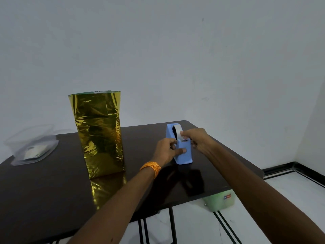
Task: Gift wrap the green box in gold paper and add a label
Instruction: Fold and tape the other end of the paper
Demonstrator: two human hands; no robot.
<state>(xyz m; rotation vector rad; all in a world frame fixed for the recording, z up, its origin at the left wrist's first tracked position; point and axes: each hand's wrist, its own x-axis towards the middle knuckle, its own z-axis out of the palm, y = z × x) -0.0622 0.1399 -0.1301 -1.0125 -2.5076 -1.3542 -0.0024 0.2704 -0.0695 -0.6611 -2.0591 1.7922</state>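
The box wrapped in gold paper [99, 134] stands upright on the dark table [52, 191], left of centre; its top end is open, with a sliver of green showing at the rim. To its right stands a light blue tape dispenser [182, 155]. My left hand [167, 150] grips the dispenser's left side, thumb across its front. My right hand [197, 140] pinches the end of the white tape [178, 132] at the dispenser's top. No label is visible.
A clear plastic pouch [33, 147] with pale items inside lies at the table's far left. Beneath the table's right edge sits a light green container [219, 201] on the white tiled floor. An orange thread band circles my left wrist.
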